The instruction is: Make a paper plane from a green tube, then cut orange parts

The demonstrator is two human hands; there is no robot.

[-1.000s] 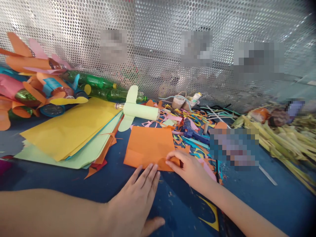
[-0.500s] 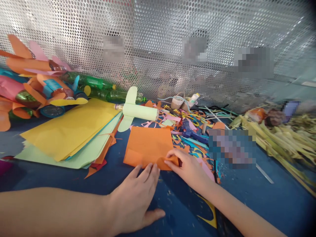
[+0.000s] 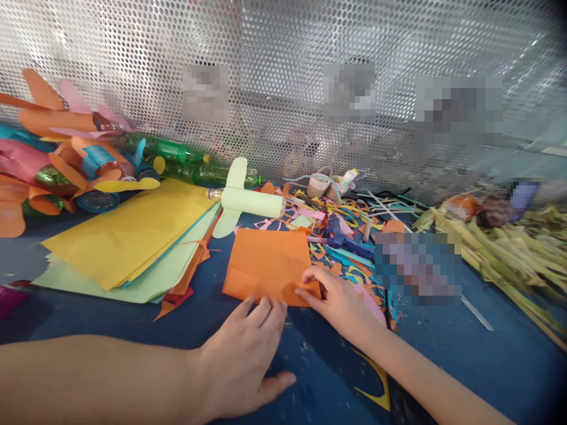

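An orange paper sheet (image 3: 270, 254) lies on the blue table in the middle of the view, its near edge folded over. My left hand (image 3: 250, 348) rests palm down with its fingertips on the near edge of that sheet and its thumb spread to the right. At the sheet's near right corner, my right hand (image 3: 325, 295) pinches the folded edge between thumb and index finger. Just beyond the sheet lies a bottle wrapped in pale green paper (image 3: 254, 202), with paper wings on its sides.
Stacked yellow paper (image 3: 128, 236) and green sheets lie left. Paper-covered bottles (image 3: 57, 121) pile up behind them. Colored scraps and a blue glue gun (image 3: 348, 241) are beyond my right hand. Dry husks (image 3: 500, 265) lie right. A perforated metal screen (image 3: 274, 88) stands behind.
The view has shifted very slightly. My left fingers are a little more bent at the sheet's near edge; my right hand keeps its pinch.
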